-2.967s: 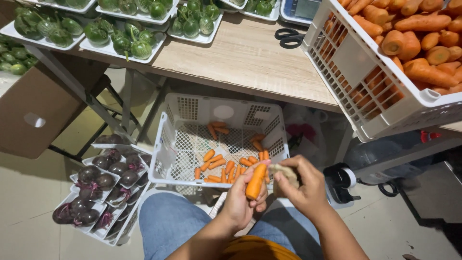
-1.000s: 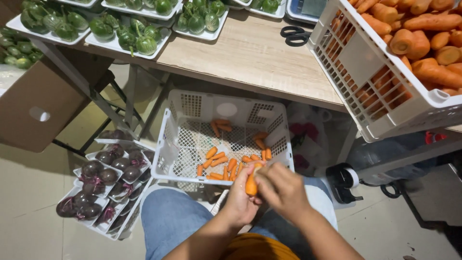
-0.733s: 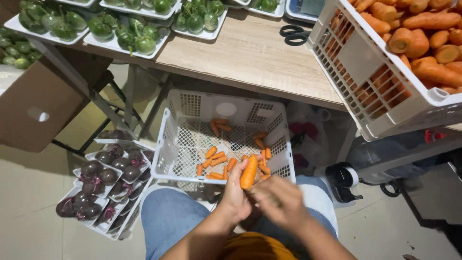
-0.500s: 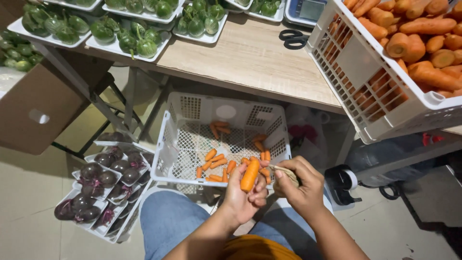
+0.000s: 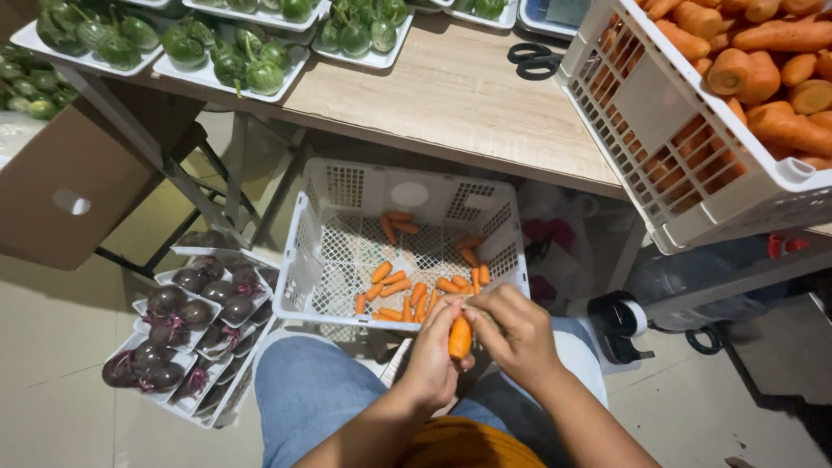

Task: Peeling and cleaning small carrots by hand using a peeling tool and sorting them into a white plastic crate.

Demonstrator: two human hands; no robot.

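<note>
- Gripping a carrot [image 5: 460,337] upright: left hand [image 5: 431,360] wrapped round its lower part, above the lap.
- Right hand [image 5: 513,334] pinched at carrot's top; any tool hidden.
- White basket [image 5: 299,251] just ahead holds carrot pieces [image 5: 414,290].
- Big crate of carrots [image 5: 685,156] on table [image 5: 451,95], right.

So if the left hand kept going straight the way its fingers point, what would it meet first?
Probably the near rim of the white basket. The left hand, holding the carrot, points forward and up in the picture toward that rim, with the carrot pieces beyond. Depth is unclear, so it might pass above the rim.
</note>
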